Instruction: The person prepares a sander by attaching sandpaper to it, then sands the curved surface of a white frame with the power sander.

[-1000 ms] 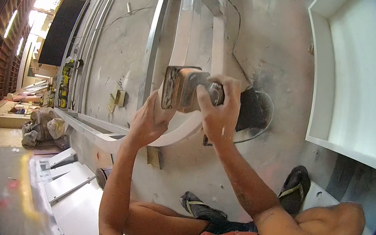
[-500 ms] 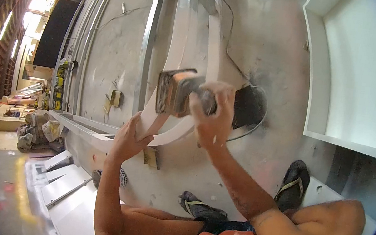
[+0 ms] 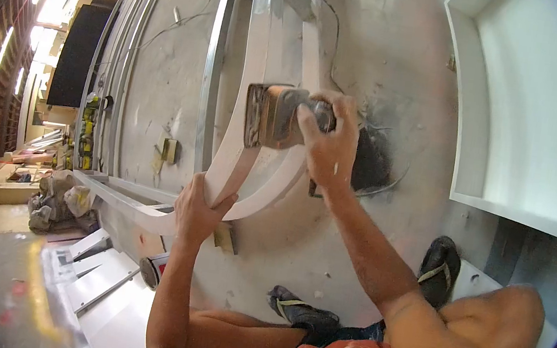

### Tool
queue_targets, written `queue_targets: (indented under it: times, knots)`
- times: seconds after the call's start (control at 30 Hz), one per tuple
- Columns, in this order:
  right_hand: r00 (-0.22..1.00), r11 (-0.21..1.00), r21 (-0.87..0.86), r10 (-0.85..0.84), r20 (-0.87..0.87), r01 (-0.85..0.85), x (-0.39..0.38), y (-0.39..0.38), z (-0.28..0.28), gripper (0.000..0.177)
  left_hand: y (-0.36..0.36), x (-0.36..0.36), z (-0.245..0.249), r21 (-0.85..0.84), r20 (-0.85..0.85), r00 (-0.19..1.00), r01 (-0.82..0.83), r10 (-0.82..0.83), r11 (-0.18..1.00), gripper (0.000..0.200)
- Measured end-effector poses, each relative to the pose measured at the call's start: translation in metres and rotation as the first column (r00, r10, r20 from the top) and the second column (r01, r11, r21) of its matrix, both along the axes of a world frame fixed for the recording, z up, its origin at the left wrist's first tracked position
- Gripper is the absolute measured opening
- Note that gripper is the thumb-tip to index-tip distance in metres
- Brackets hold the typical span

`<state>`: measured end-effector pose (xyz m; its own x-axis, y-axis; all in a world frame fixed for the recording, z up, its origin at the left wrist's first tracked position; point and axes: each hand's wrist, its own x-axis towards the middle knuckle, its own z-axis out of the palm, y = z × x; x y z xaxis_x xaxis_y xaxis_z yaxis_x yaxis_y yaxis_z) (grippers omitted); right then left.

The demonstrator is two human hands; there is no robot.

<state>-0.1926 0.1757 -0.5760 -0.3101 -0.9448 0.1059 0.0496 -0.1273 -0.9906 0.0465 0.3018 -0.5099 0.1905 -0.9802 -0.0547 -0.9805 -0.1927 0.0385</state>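
Note:
My right hand [image 3: 331,142] is wrapped round the rear grip of an orange and black power sander [image 3: 276,117]. The sander's flat pad lies against the side of a pale, curved frame [image 3: 259,50], which looks coated in whitish filler or primer. Lower on the same frame, my left hand [image 3: 201,209] clasps the bend, thumb on the near side and fingers over the far edge. A dark cord [image 3: 337,33] loops past the frame on the floor. The palm side of my right hand is hidden.
Metal bars [image 3: 216,58] lie left of the frame. Small wood blocks [image 3: 169,151] rest on the floor. At right stands a white open box [image 3: 473,130]. White panels [image 3: 126,295] are at lower left, near crumpled bags [image 3: 54,203]. My sandalled foot [image 3: 302,311] is close by.
The sander in my right hand has shifted slightly up and right along the frame. My left hand, still on the bend, appears a little lower and farther right.

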Motion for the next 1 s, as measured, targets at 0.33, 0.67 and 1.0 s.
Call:
queue_targets:
  times: [0.33, 0.67, 1.0]
  knots:
    - [0.991, 0.991, -0.001, 0.132, -0.009, -0.132, -0.021, -0.109, 0.002, 0.039, 0.0, 0.0, -0.003, -0.053, 0.024, 1.0, 0.011, -0.01, 0.999, 0.061]
    - [0.985, 0.985, 0.043, 0.169, -0.019, -0.168, -0.031, -0.161, 0.012, 0.037, -0.002, 0.0, 0.0, -0.071, 0.002, 0.999, 0.037, -0.037, 0.997, 0.061]
    - [0.989, 0.987, 0.072, 0.144, -0.021, -0.143, -0.017, -0.017, 0.005, 0.029, -0.001, 0.002, -0.001, 0.03, 0.014, 0.998, -0.059, 0.059, 0.998, 0.064]
